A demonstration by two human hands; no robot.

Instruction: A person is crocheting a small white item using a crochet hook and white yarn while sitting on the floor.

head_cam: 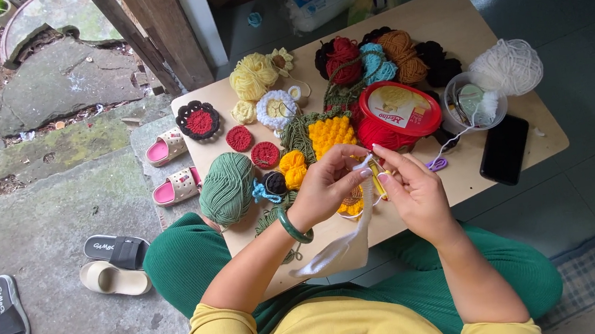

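A white crocheted strip (337, 248) hangs over the counter (445, 19) edge — only a short length made. The left hand (326, 186) pinches it; the right hand (412, 191) grips a yellow hook (378, 179), white yarn (511, 64) beyond.

A low wooden table (445, 19) stands on a dark tiled floor (577, 1) at right. Left lies grey concrete (41, 211) with stone slabs (60, 82) far off; a wooden post (151, 31) rises between. Daylight is soft.

Yarn ball (227, 188) left of both hands (370, 181), tub (399, 109) behind them, phone (504, 149) right, all on the table (445, 23).
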